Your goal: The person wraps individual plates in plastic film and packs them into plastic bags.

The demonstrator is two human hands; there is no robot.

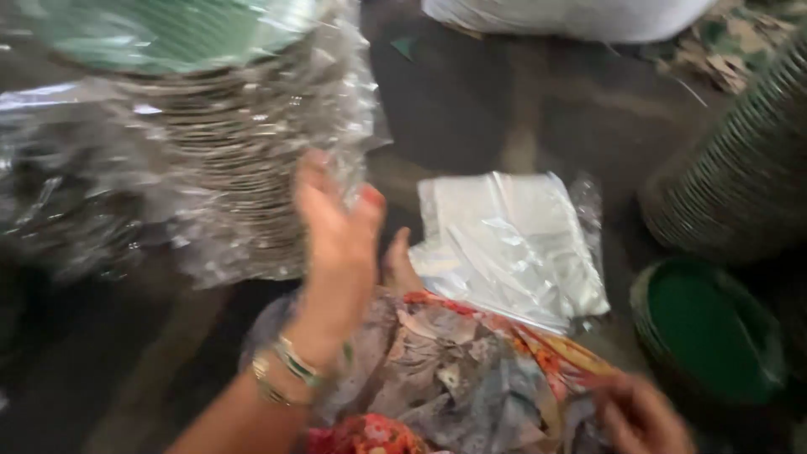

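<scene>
Pressing our open left hand (336, 244) against the wrapped plate stack (227, 168), we rest our right hand (639, 416), grip unclear, well apart.

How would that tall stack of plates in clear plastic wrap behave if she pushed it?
The wrapped stack of plates looks tall, so it would probably lean or tip rather than slide. The wrap looks glossy and crinkled, likely slippery under the left hand. So many plates probably weigh a fair amount.

Three plate stacks (202, 126) — two hands (336, 244).
</scene>
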